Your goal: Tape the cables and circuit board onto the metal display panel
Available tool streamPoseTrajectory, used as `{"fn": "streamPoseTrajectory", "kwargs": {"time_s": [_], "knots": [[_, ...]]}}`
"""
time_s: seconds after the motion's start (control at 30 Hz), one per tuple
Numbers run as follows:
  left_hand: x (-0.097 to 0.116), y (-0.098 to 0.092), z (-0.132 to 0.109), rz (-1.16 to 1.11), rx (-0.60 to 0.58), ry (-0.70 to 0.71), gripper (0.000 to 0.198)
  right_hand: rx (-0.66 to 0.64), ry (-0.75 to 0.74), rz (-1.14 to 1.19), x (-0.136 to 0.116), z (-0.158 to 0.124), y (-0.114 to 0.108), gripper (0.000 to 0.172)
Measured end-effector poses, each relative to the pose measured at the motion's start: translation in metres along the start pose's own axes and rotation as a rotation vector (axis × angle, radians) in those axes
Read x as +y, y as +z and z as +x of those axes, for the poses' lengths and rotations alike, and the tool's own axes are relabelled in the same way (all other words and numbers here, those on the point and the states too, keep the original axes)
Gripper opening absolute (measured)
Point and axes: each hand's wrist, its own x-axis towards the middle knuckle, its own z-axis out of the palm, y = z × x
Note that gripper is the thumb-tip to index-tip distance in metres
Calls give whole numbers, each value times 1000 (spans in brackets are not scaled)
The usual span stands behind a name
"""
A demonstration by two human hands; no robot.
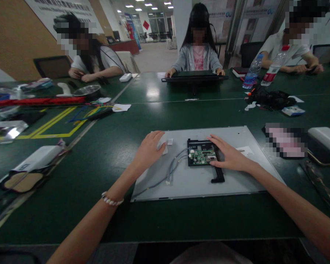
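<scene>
A flat grey-white panel [181, 183], like the back of a display, lies on the table in front of me. On it sits a black plastic bracket [191, 161] with a green circuit board [200, 156] inside and an arm sticking out toward me. My right hand [231, 156] grips the bracket's right side, thumb at the lower edge and fingers at the upper edge. Grey cables [172, 168] run from the board leftward across the panel. Over the panel's upper left edge, my left hand [151, 148] is open, fingers stretched out, beside a small white piece [170, 142].
Phones [286, 141], a white case [326, 139] and glasses [321, 187] lie at right. Two bottles [253, 71] and a black bag [272, 98] stand farther back. Left are a white packet [38, 157], wires and a metal bowl [87, 91]. Several people sit opposite, one holding a dark panel [195, 78].
</scene>
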Motion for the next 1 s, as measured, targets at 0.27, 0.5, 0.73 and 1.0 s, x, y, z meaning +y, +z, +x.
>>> {"fn": "streamPoseTrajectory", "kwargs": {"time_s": [0.27, 0.5, 0.73, 1.0], "knots": [[-18, 7, -10, -103, -305, -74, 91, -6, 4, 11, -2, 0, 1, 91], [-28, 12, -9, -130, -372, -107, 103, -5, 9, 35, -3, 2, 1, 91], [-35, 11, -7, -156, -353, -120, 107, -9, 12, 45, -6, 1, 3, 87], [-33, 8, -8, -185, -367, -86, 112, 247, -110, -14, -15, 27, -3, 43]]}}
